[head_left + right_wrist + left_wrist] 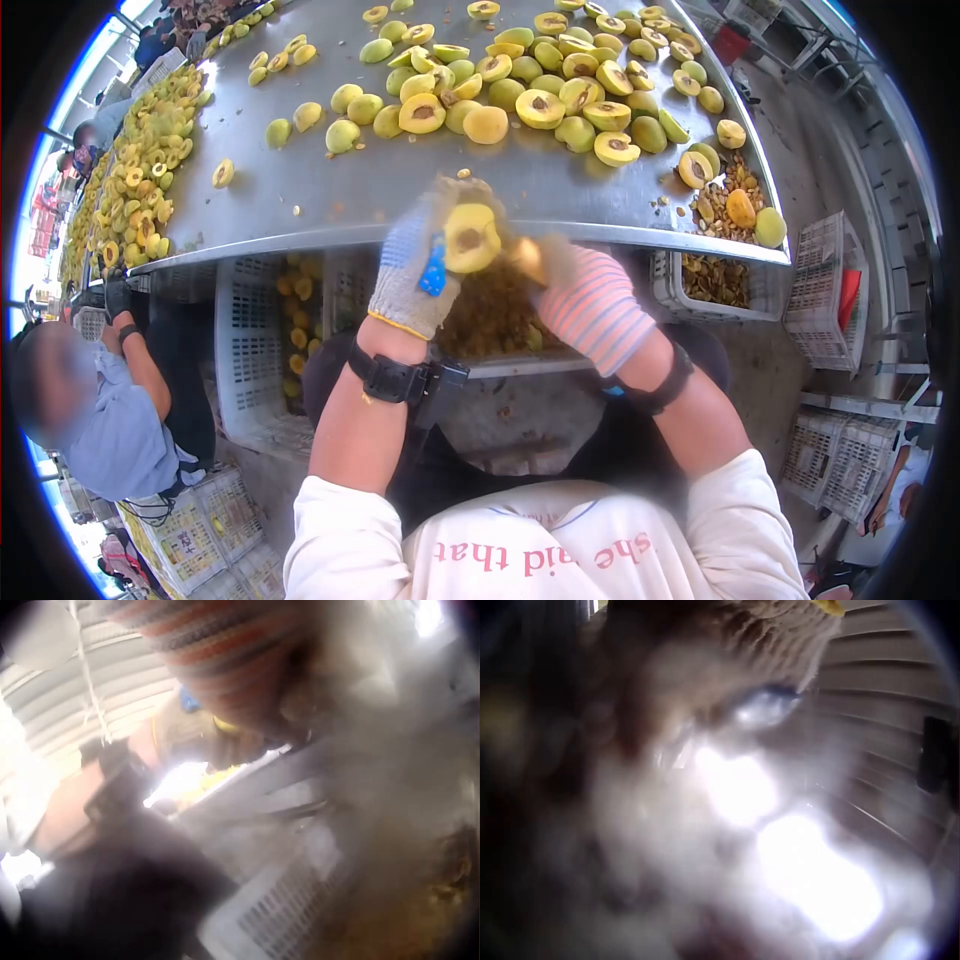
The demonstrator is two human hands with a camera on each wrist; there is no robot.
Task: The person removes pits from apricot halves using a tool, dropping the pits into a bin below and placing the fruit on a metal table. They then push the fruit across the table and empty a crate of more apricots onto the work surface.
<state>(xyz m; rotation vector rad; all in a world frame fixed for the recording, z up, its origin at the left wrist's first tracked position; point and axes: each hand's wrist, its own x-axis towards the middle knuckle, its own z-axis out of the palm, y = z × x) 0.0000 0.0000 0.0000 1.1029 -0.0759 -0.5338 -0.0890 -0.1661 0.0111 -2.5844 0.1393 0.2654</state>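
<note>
The fruit half (471, 238) is round and yellow, its flat cut face turned up with a brown hollow at the middle. The left hand (418, 265) grips it, in a grey knitted glove with a yellow-edged cuff and a blue patch. Just right of it, at the fingertips of the right hand (597, 308) in a ribbed, pink-and-grey striped glove, is a blurred orange piece (527, 260); I cannot tell how those fingers close. Beyond lies a smooth metal table (330, 195) bearing more cut fruit (540, 108).
</note>
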